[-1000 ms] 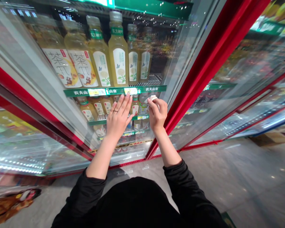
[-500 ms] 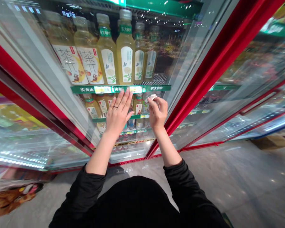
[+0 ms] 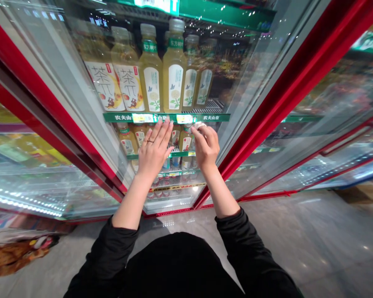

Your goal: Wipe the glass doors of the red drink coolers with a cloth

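My left hand (image 3: 155,147) is open, fingers stretched out and together, thumb apart, held flat at the glass door (image 3: 233,78) of a drinks cooler; I cannot tell whether it touches the glass. A ring is on one finger. To its right, my right hand (image 3: 207,145) pinches a small crumpled white wad (image 3: 199,125), perhaps tissue, close to the same glass. Behind the fingertips runs a green shelf strip (image 3: 222,117) with price tags. Tea bottles (image 3: 175,74) with pale yellow contents stand upright on the shelf above it. Smaller bottles (image 3: 186,140) show on the shelf below, partly hidden by my hands.
Red door frames (image 3: 286,78) slope along both sides of the glass. More cooler shelves with yellow packages (image 3: 27,147) are at the left. A cardboard box (image 3: 360,193) lies on the grey tiled floor (image 3: 326,236) at the right. A brown item (image 3: 15,256) is at lower left.
The view has shifted slightly, so the bottles and shelves appear farther right. Both hands keep nearly the same pose; the right still pinches the white wad, now less visible.
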Demonstrator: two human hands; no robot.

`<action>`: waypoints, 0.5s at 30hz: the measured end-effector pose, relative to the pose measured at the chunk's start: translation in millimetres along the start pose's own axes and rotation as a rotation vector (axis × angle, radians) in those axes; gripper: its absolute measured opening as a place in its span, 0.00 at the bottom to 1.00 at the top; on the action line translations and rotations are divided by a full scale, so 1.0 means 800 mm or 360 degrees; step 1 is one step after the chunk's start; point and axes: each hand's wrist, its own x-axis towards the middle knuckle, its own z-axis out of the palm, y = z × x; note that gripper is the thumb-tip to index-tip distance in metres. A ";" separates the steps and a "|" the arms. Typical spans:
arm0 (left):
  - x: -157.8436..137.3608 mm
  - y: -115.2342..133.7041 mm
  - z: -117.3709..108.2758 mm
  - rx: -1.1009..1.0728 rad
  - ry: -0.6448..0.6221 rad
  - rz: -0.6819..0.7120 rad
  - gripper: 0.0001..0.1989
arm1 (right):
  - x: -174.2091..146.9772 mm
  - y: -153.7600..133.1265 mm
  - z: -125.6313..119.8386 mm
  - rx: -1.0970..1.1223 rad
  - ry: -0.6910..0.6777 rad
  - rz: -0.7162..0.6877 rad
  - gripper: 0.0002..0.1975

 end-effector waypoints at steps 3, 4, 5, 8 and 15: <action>0.000 -0.009 -0.008 0.0030 0.0026 -0.0021 0.58 | 0.014 0.011 -0.002 -0.0041 0.0114 0.0082 0.17; -0.001 -0.012 -0.011 0.0031 0.0030 -0.0030 0.58 | 0.010 0.012 -0.003 -0.0069 0.0162 0.0136 0.16; -0.001 -0.015 -0.013 0.0027 0.0030 -0.0040 0.59 | 0.003 0.010 -0.003 -0.0096 0.0202 0.0196 0.16; -0.004 -0.021 -0.019 0.0007 0.0021 -0.0070 0.61 | -0.030 -0.010 0.003 -0.0083 0.0211 0.0313 0.17; -0.012 -0.030 -0.021 0.0021 0.0021 -0.0072 0.59 | -0.014 -0.017 0.013 0.0055 -0.0084 0.0154 0.19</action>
